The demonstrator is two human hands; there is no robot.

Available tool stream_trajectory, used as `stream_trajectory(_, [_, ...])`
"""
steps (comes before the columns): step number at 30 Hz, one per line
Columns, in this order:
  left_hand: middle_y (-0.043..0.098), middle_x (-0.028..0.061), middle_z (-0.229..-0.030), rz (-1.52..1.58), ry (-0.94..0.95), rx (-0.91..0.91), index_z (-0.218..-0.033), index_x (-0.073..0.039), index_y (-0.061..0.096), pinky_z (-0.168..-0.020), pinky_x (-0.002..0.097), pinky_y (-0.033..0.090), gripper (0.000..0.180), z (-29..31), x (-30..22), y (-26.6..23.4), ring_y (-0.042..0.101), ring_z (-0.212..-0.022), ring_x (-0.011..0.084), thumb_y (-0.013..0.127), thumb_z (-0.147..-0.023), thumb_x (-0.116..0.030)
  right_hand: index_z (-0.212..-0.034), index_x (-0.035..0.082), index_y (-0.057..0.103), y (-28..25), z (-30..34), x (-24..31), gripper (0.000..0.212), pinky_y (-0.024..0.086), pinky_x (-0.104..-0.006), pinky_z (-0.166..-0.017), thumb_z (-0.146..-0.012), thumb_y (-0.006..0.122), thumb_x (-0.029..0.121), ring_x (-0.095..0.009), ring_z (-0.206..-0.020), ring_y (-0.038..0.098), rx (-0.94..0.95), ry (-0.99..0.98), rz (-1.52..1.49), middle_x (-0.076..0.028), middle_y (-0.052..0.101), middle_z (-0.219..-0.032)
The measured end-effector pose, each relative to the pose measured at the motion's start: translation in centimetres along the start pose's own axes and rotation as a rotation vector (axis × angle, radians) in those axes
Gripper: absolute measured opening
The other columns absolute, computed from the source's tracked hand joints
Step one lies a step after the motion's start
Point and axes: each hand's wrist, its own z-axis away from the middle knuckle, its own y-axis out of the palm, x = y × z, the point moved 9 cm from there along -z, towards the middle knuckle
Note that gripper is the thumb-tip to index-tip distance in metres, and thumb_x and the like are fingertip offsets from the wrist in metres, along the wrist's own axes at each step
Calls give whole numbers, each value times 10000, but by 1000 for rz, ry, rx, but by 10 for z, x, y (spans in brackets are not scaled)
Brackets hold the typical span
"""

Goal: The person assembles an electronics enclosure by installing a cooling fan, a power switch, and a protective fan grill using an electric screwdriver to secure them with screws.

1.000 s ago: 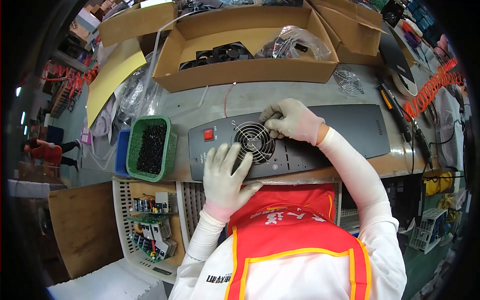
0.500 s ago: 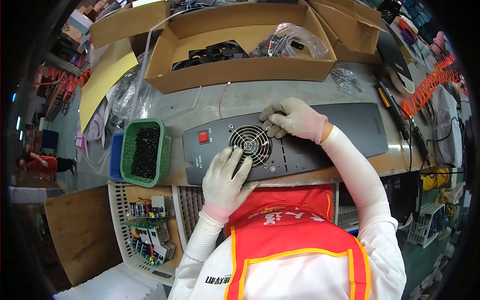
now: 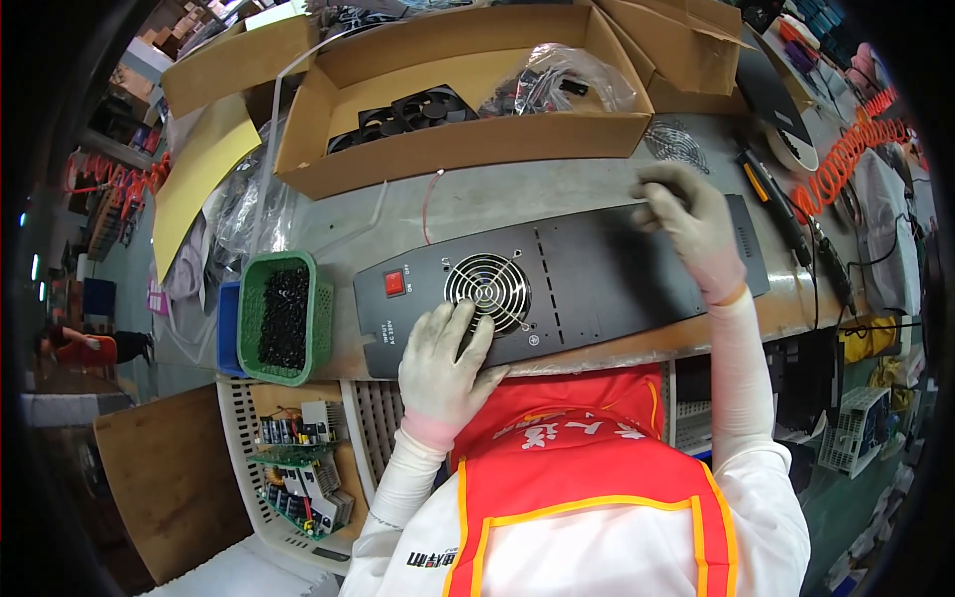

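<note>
A long dark grey metal panel (image 3: 597, 284) lies on the workbench in front of me. Near its left end are a red rocker switch (image 3: 395, 283) and a round wire fan guard (image 3: 489, 280). My left hand (image 3: 443, 373), in a whitish glove, rests over the panel's near edge with its fingers stretched onto the lower part of the guard. Above the panel's right part, my gloved right hand (image 3: 691, 219) is raised, its fingers loosely bent and apart from the thumb. Nothing shows in it.
A green basket (image 3: 323, 328) of small black parts stands at the left beside a blue bin (image 3: 229, 328). Behind is a cardboard box (image 3: 458, 151) with black fans (image 3: 435, 104) and a bagged bundle. Wire guards (image 3: 676, 145), an electric screwdriver (image 3: 776, 209) and a coiled red hose (image 3: 846, 164) are at right.
My right hand has left the fan guard's upper right corner and moved right, over the panel's far right part. My left hand stays on the guard. The whole view has shifted slightly.
</note>
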Motion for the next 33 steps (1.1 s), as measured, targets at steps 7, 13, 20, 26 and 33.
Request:
stream_trajectory(7, [542, 164, -1234, 6, 31, 12, -1188, -80, 574, -982, 507, 406, 607, -7, -5, 5, 503, -1153, 365, 775, -647, -267, -1148, 2, 601, -154, 43, -49, 265, 502, -242, -758, -950, 582, 177, -112, -848, 625, -444, -44, 87, -60, 658, -965])
stream_trajectory(13, [546, 189, -1224, -63, 38, 3, -1190, -62, 563, -989, 545, 373, 598, 0, -8, 4, 506, -1135, 397, 765, -663, -260, -1040, 37, 655, -237, 67, -33, 191, 482, -311, -781, -886, 609, 138, -205, -862, 622, -740, -274, 645, -75, 649, -928])
stream_trajectory(20, [527, 195, -1283, -49, 29, 27, -1223, -68, 556, -1035, 545, 353, 631, 1, -10, 8, 483, -1197, 403, 764, -635, -162, -1104, 72, 604, -248, 22, -68, 362, 482, -442, -897, -819, 658, 288, -356, -1051, 582, -436, 124, 1417, -183, 587, -1118])
stream_trajectory(26, [541, 176, -1223, -44, 39, -7, -1191, -76, 564, -994, 533, 377, 609, 0, -10, 1, 502, -1126, 377, 768, -644, -248, -1063, -14, 594, -254, -25, -96, 403, 503, -417, -853, -772, 638, 260, -344, -978, 643, -156, 245, 1339, -235, 651, -996])
stream_trajectory(33, [543, 157, -1218, -13, 24, -19, -1182, -88, 570, -983, 504, 395, 626, -5, -7, -1, 504, -1130, 351, 781, -611, -237, -1075, 72, 583, -264, 25, -90, 356, 473, -240, -591, -917, 574, 391, -96, -714, 580, -204, 446, 16, -8, 588, -752])
